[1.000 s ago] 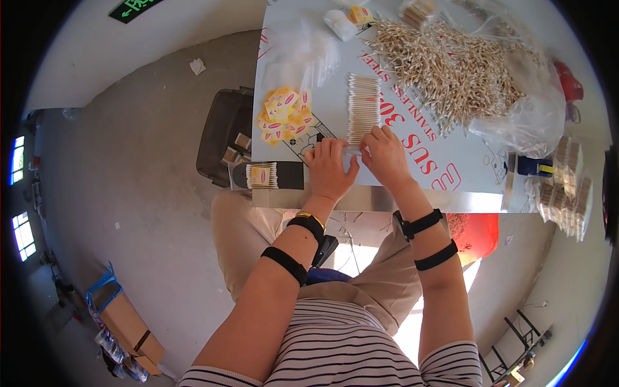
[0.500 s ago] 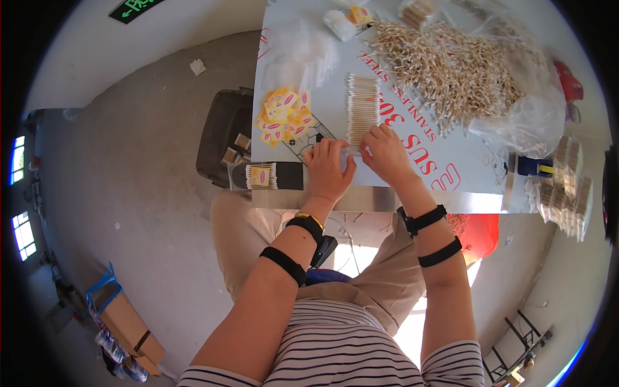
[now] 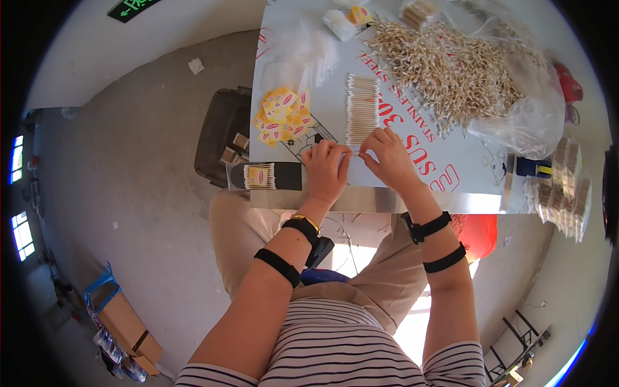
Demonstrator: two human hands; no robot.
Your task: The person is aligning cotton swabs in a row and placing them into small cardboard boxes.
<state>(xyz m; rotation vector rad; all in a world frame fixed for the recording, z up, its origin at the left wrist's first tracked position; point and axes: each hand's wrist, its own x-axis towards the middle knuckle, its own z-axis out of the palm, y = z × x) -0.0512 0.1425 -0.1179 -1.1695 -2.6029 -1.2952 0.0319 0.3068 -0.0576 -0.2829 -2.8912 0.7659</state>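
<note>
A neat row of cotton swabs (image 3: 363, 109) lies side by side on the table, running away from me. At its near end my left hand (image 3: 327, 169) and my right hand (image 3: 389, 158) face each other, fingertips pinched. Something thin and pale spans the small gap between them, too small to name. Left of my left hand, a dark strip (image 3: 287, 176) bears a short row of swabs with a yellow card (image 3: 259, 176) on it. A pile of yellow and white cards (image 3: 282, 116) lies beyond.
A large heap of loose swabs (image 3: 451, 71) fills the far right, beside a clear plastic bag (image 3: 522, 126). Clear bags (image 3: 300, 55) lie far left. Packed swab bundles (image 3: 566, 187) stand at the right edge. A dark bin (image 3: 216, 138) sits left of the table (image 3: 412, 184).
The pale piece between my hands looks thinner now, and my fingertips have shifted slightly. My right forearm has moved a little to the right. The swab row and cards stay put.
</note>
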